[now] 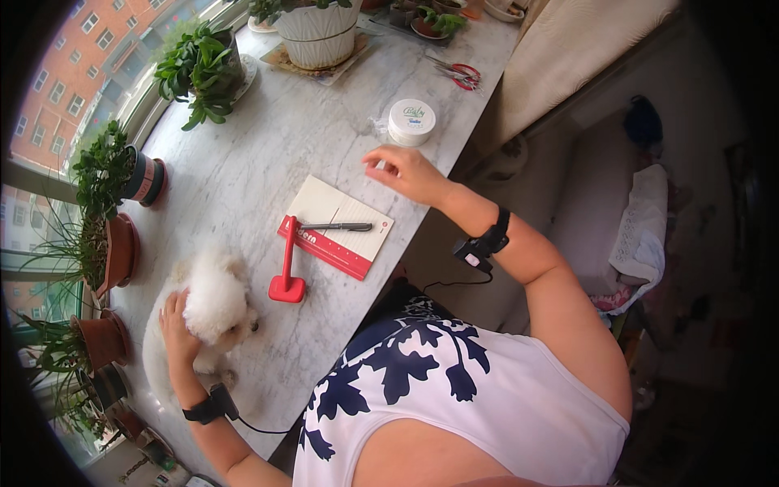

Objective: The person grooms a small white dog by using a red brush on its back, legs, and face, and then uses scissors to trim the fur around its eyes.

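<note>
On the grey-veined marble tabletop lies a small white fluffy dog (216,304), its head turned toward the table's near edge. My left hand (181,332) rests flat on the dog's neck and back, partly sunk in fur. Over the table, my right hand (405,173) holds nothing, its fingers loosely bent and apart. A white round lidded jar (412,123) stands just beyond it. Between my hands is a notebook (341,225) with a red band and a grey pen (338,227) on it. A red long-handled tool with a square head (287,287) leans its handle end over the notebook.
Potted plants (146,176) line the window side, and a large white planter (319,36) stands at the far end. Red-handled scissors (465,76) lie near the table edge. A beige curtain (566,55) hangs beyond it. Black wrist devices (481,249) trail cables from both my arms.
</note>
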A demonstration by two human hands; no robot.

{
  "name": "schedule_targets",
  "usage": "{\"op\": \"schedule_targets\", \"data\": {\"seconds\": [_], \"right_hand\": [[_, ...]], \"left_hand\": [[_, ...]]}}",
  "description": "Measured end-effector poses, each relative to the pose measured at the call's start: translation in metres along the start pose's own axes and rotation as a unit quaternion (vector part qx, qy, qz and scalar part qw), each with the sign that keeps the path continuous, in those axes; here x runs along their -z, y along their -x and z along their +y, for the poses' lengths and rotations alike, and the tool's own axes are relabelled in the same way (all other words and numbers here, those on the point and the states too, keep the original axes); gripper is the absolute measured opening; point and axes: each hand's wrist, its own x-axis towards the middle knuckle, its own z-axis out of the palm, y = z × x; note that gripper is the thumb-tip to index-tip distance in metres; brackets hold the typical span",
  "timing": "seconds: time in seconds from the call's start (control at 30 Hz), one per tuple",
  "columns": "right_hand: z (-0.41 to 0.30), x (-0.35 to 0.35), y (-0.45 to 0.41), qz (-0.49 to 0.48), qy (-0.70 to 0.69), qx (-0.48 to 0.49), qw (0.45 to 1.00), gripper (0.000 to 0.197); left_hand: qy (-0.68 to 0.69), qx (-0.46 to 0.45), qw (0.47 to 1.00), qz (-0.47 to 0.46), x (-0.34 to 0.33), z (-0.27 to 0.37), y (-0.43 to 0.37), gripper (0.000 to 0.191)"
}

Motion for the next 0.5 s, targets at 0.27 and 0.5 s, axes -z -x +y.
{"op": "schedule_targets", "data": {"seconds": [0.27,0.5], "right_hand": [[0.216,0.160,-0.039,0.156,0.317,-0.084,0.932,0.032],[0.238,0.176,-0.061,0.102,0.391,-0.072,0.912,0.038]], "left_hand": [[-0.060,0.122,0.989,0.065,-0.017,0.026,0.008,0.069],[-0.066,0.177,0.977,0.099,-0.015,0.040,0.028,0.074]]}}
